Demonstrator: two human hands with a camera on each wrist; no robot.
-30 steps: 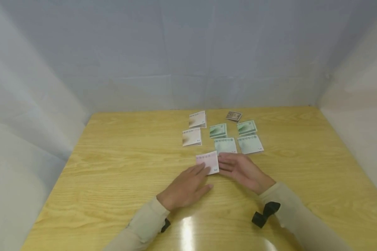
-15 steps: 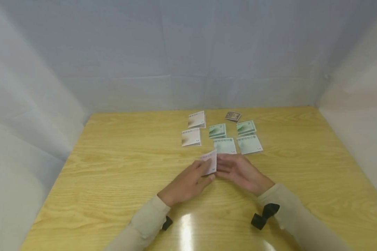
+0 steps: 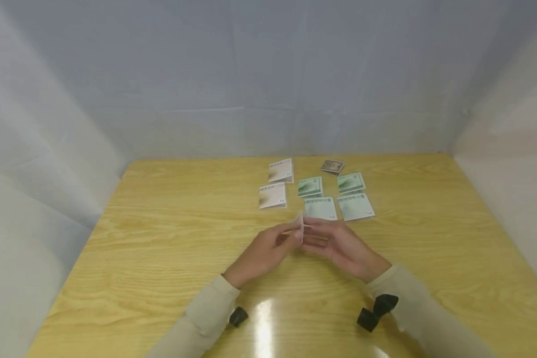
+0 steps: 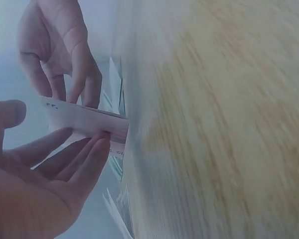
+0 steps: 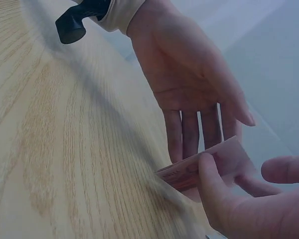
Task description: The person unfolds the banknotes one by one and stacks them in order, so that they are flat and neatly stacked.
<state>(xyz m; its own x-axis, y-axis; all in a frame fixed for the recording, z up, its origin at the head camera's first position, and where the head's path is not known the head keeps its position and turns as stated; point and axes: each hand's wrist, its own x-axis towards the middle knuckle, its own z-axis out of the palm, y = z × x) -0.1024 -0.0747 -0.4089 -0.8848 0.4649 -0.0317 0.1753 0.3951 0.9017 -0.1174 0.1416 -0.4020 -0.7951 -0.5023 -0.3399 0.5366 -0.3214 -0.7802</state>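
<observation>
Above the middle of the wooden table (image 3: 161, 248), a pinkish banknote (image 4: 74, 118) is held roughly upright. Its left side is touched by the left hand (image 3: 261, 252), fingers extended; its right is met by the straight fingers of the right hand (image 3: 351, 251). Bluish-green banknotes (image 3: 320, 208) are laid just beyond.

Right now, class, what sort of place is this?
Probably a staged indoor recording booth: pale sheeting hangs behind and beside a wood-grain table, with dark wrist-worn devices in view.
</observation>
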